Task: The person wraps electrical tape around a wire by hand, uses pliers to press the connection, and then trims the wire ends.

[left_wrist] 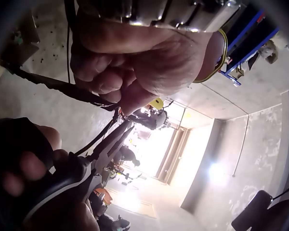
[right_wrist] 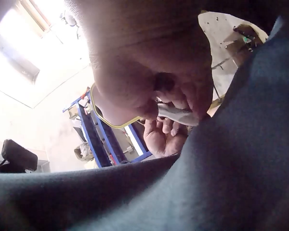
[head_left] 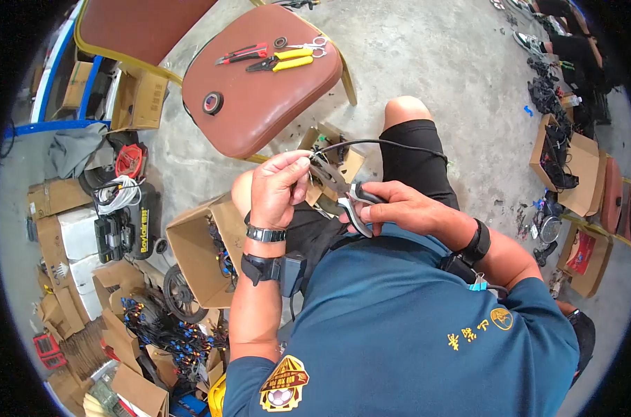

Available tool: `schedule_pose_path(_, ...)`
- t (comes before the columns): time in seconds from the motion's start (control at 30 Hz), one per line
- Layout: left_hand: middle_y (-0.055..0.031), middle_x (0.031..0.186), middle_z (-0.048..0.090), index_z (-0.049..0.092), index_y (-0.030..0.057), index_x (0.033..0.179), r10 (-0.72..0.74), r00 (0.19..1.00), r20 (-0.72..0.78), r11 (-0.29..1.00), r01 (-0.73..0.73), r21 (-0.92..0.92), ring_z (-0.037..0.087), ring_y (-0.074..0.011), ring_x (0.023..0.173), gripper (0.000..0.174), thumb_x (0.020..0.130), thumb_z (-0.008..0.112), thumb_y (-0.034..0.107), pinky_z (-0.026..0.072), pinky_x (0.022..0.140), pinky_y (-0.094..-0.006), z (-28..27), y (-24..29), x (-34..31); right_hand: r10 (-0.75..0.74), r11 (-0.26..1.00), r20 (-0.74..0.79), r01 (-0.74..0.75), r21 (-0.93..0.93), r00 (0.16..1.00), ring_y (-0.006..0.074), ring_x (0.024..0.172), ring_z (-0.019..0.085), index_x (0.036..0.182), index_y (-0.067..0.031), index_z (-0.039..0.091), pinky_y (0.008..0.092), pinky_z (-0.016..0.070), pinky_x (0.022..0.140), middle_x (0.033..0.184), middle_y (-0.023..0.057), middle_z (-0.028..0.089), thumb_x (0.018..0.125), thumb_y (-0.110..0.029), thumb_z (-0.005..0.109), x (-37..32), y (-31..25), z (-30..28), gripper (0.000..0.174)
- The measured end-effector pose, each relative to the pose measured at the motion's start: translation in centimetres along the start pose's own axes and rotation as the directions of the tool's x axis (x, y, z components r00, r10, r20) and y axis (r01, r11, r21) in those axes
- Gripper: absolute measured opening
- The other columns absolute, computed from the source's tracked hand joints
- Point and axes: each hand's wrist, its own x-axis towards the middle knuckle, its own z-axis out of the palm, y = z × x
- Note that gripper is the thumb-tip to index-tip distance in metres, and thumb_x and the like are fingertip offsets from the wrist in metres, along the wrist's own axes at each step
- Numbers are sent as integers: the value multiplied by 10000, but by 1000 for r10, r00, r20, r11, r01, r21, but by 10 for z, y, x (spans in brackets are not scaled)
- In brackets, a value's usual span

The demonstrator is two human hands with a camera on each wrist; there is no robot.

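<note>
Right now the left hand [head_left: 280, 182] pinches the black cable [head_left: 381, 141] near its end between thumb and forefinger, while the fingers of the right hand [head_left: 402, 207] curl round the handles of the long-nose pliers [head_left: 340, 186]. Their tips sit close beside those pinching fingertips — whether they bite the cable is unclear — so a hard squeeze or slip could nip skin or damage the cable.
</note>
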Motion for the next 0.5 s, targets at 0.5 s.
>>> schedule_pose_path(0.5, -23, 642, 578, 683, -11, 1066, 10, 1000, -26, 999, -11, -35, 443, -84, 461, 175, 925, 653, 88, 308, 408, -211, 6, -1, -2, -22, 992, -3, 22, 127, 1000, 117, 910, 648, 1153, -36, 588, 255, 498, 704, 1093, 73, 692, 970, -175, 540, 6, 6, -1, 235)
